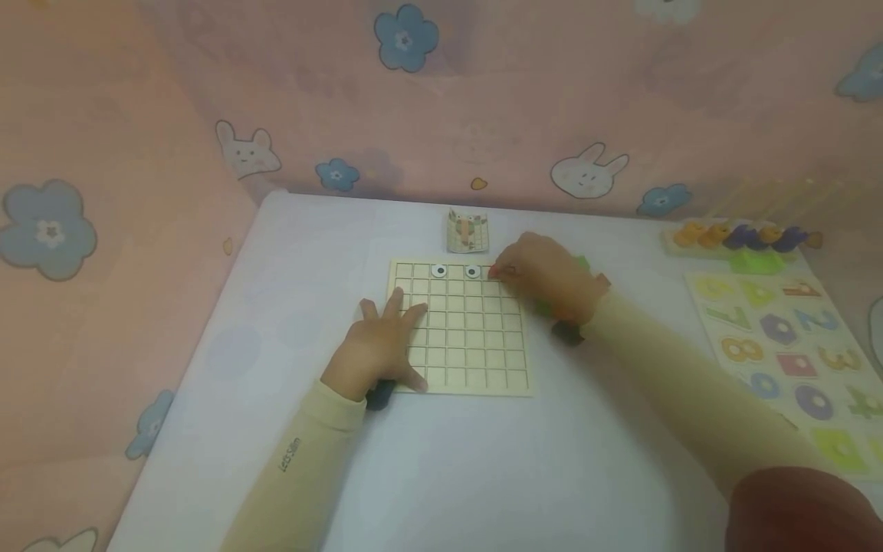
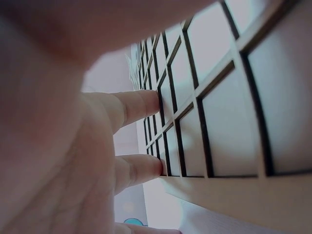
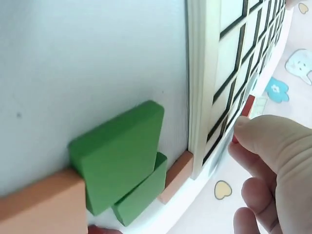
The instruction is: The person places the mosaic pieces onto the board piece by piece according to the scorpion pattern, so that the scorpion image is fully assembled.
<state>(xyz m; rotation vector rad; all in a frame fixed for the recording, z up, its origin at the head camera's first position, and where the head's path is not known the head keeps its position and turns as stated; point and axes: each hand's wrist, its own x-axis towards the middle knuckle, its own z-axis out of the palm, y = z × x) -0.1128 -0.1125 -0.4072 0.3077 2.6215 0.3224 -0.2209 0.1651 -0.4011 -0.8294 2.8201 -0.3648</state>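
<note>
A light wooden grid board lies flat on the white table. Two round eye pieces sit in its top row. My left hand is spread over the board's left edge, with fingertips touching the grid and its rim. Between thumb and fingers, my right hand pinches a small red piece at the board's top right corner. Beside the board, partly hidden under the right wrist, lie green blocks and orange-brown blocks.
Behind the board is a small picture card. To the right lie a number and shape puzzle board and a peg stand with colored pieces. A patterned pink wall covering rises behind the table.
</note>
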